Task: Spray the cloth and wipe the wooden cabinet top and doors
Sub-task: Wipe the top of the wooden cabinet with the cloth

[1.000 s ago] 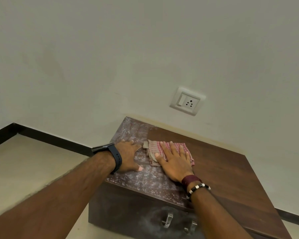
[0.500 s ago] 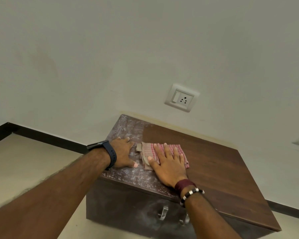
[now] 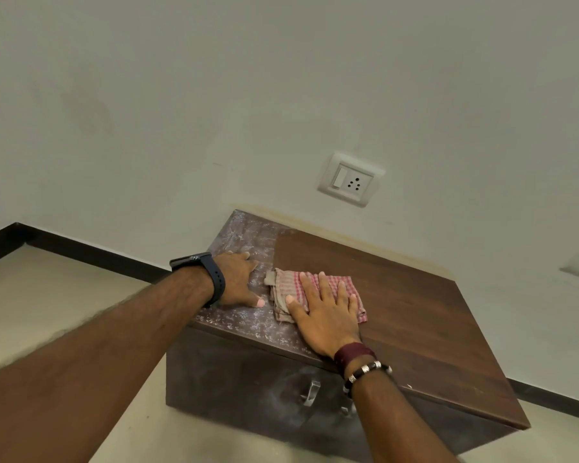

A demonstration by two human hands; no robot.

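Our right hand (image 3: pixel 325 315) presses flat, fingers wide, on the folded pink checked cloth (image 3: pixel 318 295); the brown wooden cabinet's (image 3: pixel 398 312) dusty left edge lies just beside it

Cabinet top (image 3: pixel 398 315): dark wood grain, smooth and matt at right, coated with whitish dust at left. Cloth (image 3: pixel 315 285): woven checked fabric, pink-white. Door handles (image 3: pixel 310 392): dull metal.

A pale wall (image 3: pixel 214 95) carries a white switch socket (image 3: pixel 351 179), with a black skirting board (image 3: pixel 91 250) above the beige floor (image 3: pixel 47 295).
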